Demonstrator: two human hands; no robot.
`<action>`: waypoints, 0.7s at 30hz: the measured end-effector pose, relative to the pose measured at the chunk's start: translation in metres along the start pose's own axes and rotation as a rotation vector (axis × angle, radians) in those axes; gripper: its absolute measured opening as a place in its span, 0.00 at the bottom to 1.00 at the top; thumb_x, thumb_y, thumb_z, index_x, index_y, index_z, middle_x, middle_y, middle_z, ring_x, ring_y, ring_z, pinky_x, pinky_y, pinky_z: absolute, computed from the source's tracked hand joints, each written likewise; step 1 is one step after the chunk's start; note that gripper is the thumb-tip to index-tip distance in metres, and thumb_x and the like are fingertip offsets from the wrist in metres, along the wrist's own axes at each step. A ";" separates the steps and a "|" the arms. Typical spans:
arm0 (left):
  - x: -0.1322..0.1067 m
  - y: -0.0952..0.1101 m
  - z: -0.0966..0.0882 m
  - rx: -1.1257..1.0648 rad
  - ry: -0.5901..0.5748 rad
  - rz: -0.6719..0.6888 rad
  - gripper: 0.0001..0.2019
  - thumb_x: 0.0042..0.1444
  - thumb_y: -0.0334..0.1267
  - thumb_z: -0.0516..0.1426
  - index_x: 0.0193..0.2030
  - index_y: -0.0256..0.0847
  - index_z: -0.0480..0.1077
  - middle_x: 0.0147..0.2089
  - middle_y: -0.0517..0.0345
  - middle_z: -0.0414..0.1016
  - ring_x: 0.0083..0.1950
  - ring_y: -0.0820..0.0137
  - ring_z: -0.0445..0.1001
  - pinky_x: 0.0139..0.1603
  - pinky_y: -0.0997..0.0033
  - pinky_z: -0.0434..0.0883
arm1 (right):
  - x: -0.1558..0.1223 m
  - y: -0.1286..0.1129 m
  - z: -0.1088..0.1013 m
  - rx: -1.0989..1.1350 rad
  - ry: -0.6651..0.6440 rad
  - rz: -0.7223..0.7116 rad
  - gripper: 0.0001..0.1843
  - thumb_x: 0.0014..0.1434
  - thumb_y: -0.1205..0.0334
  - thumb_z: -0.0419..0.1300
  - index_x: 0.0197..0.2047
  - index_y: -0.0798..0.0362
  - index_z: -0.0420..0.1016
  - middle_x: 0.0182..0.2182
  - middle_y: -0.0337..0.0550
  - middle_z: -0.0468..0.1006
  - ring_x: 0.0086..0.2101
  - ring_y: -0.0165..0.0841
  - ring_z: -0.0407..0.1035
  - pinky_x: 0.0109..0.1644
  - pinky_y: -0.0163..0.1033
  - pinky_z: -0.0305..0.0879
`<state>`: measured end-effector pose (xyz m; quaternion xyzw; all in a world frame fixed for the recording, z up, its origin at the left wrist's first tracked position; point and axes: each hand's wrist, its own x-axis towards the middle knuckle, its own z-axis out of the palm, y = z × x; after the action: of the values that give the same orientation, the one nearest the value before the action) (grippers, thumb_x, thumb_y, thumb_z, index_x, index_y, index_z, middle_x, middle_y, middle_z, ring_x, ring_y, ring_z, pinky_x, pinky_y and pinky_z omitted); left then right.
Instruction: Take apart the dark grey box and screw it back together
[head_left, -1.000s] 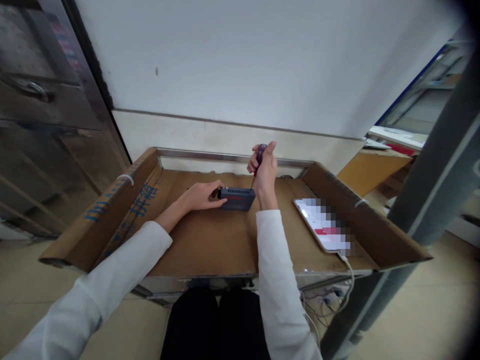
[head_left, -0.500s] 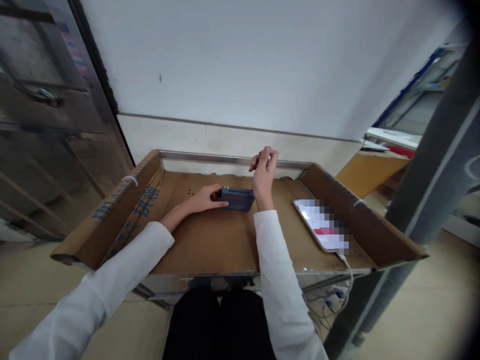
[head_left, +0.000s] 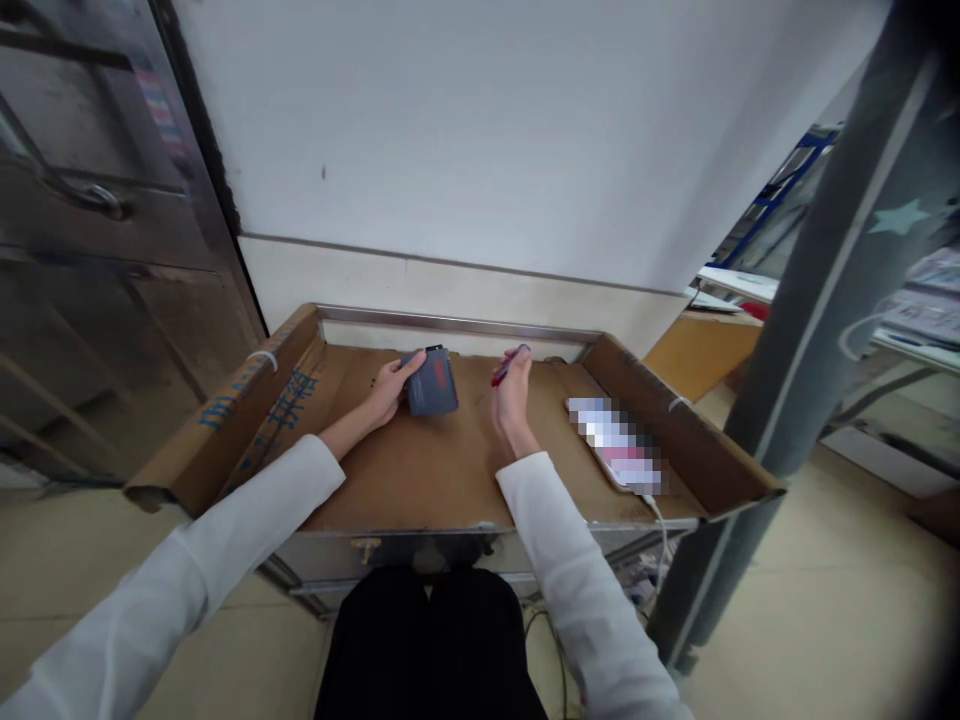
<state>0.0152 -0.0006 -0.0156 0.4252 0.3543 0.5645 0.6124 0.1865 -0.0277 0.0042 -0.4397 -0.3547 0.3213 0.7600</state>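
A small dark grey metal box (head_left: 433, 386) with reddish print is held up over the cardboard. Around its left side closes my left hand (head_left: 390, 389), thumb on the near face. Its top edge shows a small black part with light spots. My right hand (head_left: 513, 398) is to the right of the box, apart from it, and grips a slim tool with a red and see-through handle (head_left: 507, 366), which looks like a screwdriver. I cannot make out its shaft.
Brown cardboard (head_left: 405, 495) lines the bench, with raised flaps at both sides. A phone (head_left: 616, 445) with a white cable (head_left: 660, 530) lies at the right. Behind are a metal rail (head_left: 450, 324) and a white wall; a grey post (head_left: 795, 300) stands right.
The box has been turned and lifted, its broad face now towards me. My right hand has come down and away from the box's right side, the slim tool now showing in it.
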 end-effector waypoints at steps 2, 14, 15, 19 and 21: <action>0.000 0.003 -0.003 -0.047 0.054 -0.011 0.26 0.35 0.57 0.69 0.30 0.34 0.74 0.29 0.52 0.77 0.30 0.68 0.75 0.33 0.71 0.71 | -0.001 0.002 -0.007 -0.047 -0.031 0.004 0.29 0.53 0.29 0.47 0.36 0.49 0.61 0.29 0.35 0.59 0.25 0.26 0.55 0.29 0.33 0.56; -0.002 0.010 -0.008 -0.196 0.230 0.050 0.26 0.35 0.58 0.68 0.30 0.37 0.71 0.27 0.55 0.76 0.32 0.67 0.77 0.33 0.72 0.74 | -0.017 -0.014 -0.079 -0.442 -0.355 -0.015 0.21 0.53 0.40 0.57 0.30 0.50 0.60 0.21 0.31 0.59 0.22 0.27 0.53 0.26 0.34 0.52; -0.003 0.010 -0.008 -0.191 0.259 0.071 0.26 0.34 0.57 0.68 0.30 0.37 0.71 0.26 0.56 0.76 0.31 0.67 0.77 0.32 0.72 0.73 | -0.020 -0.016 -0.082 -0.462 -0.418 0.016 0.20 0.53 0.41 0.58 0.30 0.50 0.61 0.19 0.30 0.59 0.21 0.26 0.53 0.25 0.34 0.51; -0.004 0.009 -0.009 -0.172 0.325 0.131 0.27 0.31 0.57 0.69 0.29 0.37 0.70 0.25 0.59 0.75 0.28 0.70 0.75 0.30 0.74 0.72 | -0.023 -0.013 -0.088 -0.547 -0.502 -0.009 0.19 0.52 0.44 0.61 0.33 0.51 0.61 0.22 0.34 0.68 0.24 0.28 0.62 0.29 0.35 0.57; -0.005 0.009 -0.009 -0.159 0.329 0.147 0.27 0.31 0.58 0.69 0.29 0.37 0.70 0.25 0.60 0.74 0.26 0.71 0.74 0.29 0.75 0.71 | -0.021 -0.009 -0.087 -0.682 -0.499 -0.083 0.18 0.52 0.46 0.61 0.33 0.50 0.60 0.27 0.38 0.72 0.28 0.31 0.65 0.33 0.36 0.60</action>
<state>0.0027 -0.0039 -0.0115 0.3024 0.3720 0.6956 0.5351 0.2484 -0.0868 -0.0246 -0.5600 -0.6310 0.2513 0.4744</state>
